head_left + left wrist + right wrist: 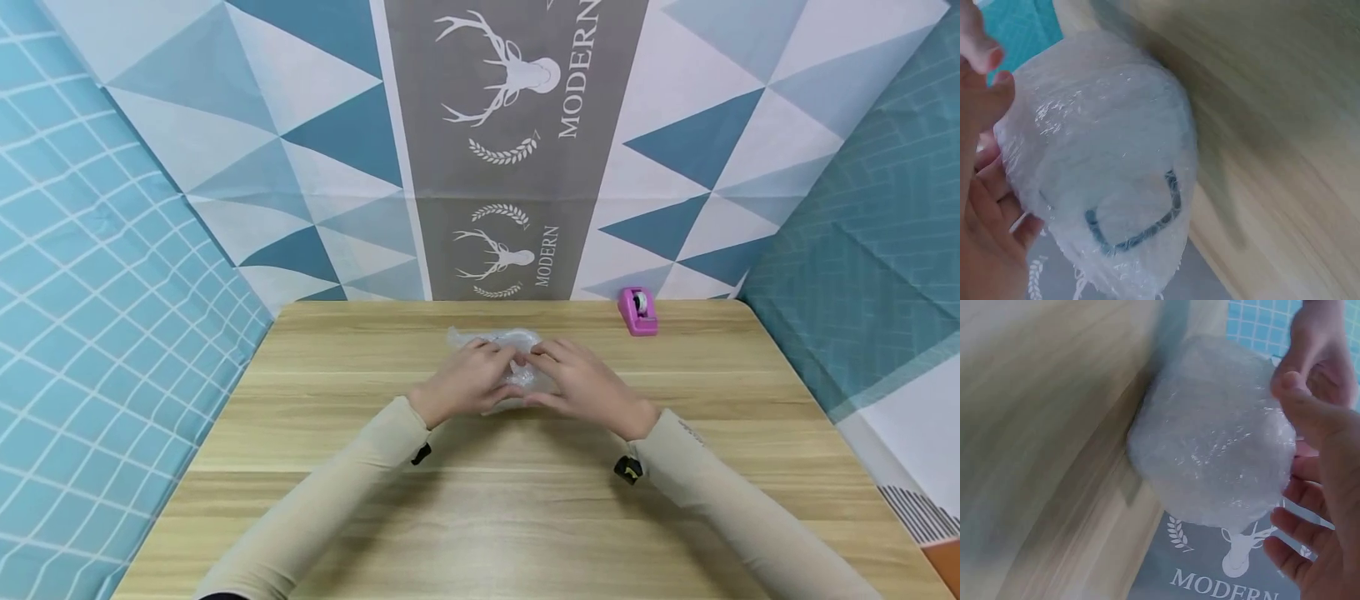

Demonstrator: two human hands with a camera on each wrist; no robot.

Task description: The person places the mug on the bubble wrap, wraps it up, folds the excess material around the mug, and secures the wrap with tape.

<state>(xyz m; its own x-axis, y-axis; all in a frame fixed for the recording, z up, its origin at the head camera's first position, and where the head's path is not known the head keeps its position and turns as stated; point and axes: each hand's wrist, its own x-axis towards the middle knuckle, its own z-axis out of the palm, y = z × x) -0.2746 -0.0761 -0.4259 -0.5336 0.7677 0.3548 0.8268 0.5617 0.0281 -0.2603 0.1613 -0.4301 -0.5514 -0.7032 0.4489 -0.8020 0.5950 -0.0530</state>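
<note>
A rounded bundle wrapped in clear, wrinkled plastic film point(522, 339) is held between both hands over the far middle of the table. Through the film point(1116, 144) a dark, U-shaped band shows in the left wrist view; what is inside cannot be made out. My left hand point(468, 379) grips its left side, fingers bent along the edge. From the right, my right hand point(585, 387) holds the other side, its thumb on the near edge and some fingertips against the wrapping point(1216, 437). The thumbs come close together at the near side.
A pink tape dispenser point(637, 312) with a roll in it stands at the back right of the wooden table point(480, 517). Patterned cloth walls point(315, 150) rise behind and on both sides of the table.
</note>
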